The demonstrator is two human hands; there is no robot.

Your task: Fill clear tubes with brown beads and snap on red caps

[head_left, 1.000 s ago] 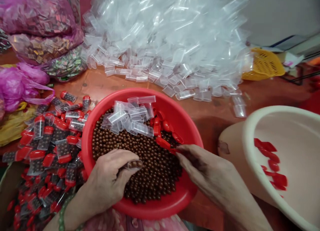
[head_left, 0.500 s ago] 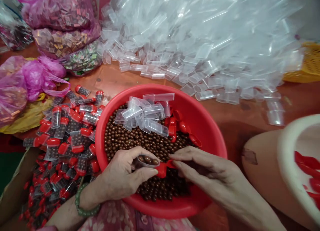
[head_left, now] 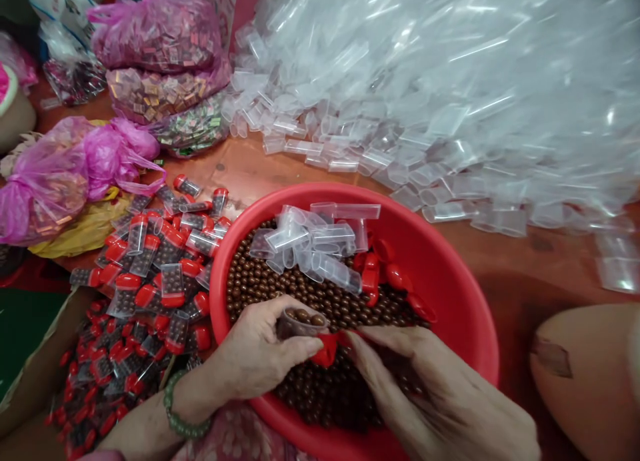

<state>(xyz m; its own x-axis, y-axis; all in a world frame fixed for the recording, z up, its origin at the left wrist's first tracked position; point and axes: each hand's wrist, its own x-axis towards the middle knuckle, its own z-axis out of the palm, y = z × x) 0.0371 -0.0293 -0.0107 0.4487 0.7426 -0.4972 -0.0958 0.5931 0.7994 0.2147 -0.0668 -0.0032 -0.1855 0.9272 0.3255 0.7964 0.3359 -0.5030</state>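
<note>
My left hand (head_left: pixel 250 354), with a green bead bracelet on the wrist, is closed around a small clear plastic tube (head_left: pixel 300 321). Brown chocolate balls show in its open, upward-facing mouth. Just past the left thumb is a red cap (head_left: pixel 326 351). The fingertips of my right hand (head_left: pixel 425 381) pinch the cap's far side; part of the grip is hidden. Both hands are over a red basin (head_left: pixel 480 314) holding many loose brown balls (head_left: pixel 260 274). Empty clear tubes (head_left: pixel 335 238) lie on the balls, and more red caps (head_left: pixel 397 278) rest beside them.
Filled, red-capped tubes (head_left: pixel 173 284) are heaped left of the basin, spilling into a cardboard box (head_left: pixel 45 354). Pink bags (head_left: pixel 165 31) stand at the back left. A large mound of clear tubes (head_left: pixel 425 94) covers the back right. A beige bucket (head_left: pixel 590 368) stands on the right.
The view has swung left, so the surroundings sit further right in it. My right fingers have drawn closer to the red cap and the tube, while my left hand keeps its hold.
</note>
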